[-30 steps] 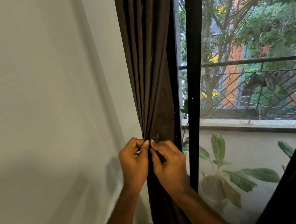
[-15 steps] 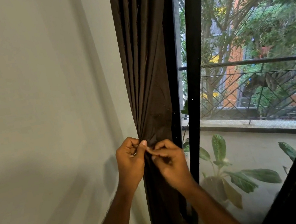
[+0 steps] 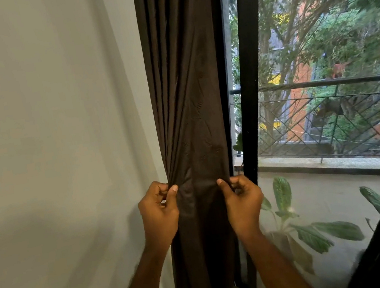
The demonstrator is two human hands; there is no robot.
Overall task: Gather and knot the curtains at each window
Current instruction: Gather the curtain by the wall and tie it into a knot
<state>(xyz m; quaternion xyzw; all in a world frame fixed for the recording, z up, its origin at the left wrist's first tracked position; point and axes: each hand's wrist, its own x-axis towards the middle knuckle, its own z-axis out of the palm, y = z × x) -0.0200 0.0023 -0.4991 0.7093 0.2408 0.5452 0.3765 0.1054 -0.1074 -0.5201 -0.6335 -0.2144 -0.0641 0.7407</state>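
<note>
Head view: left hand [image 3: 160,219] & right hand [image 3: 243,204] now apart, pinching curtain [image 3: 187,119] edges.

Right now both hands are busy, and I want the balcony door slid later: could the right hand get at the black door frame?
Probably yes: the right hand pinches the curtain edge right beside the door frame, with nothing between; it must let go first.

plain pale painted wall [image 3: 46,141] on the left. black metal window frame upright [image 3: 251,72] right of centre. beyond the glass, a dark metal balcony railing with diagonal bars [image 3: 329,121], a broad-leaved green potted plant [image 3: 305,232] near the pane, leafy green trees [image 3: 324,10] and an orange building [image 3: 300,91] far off.
</note>
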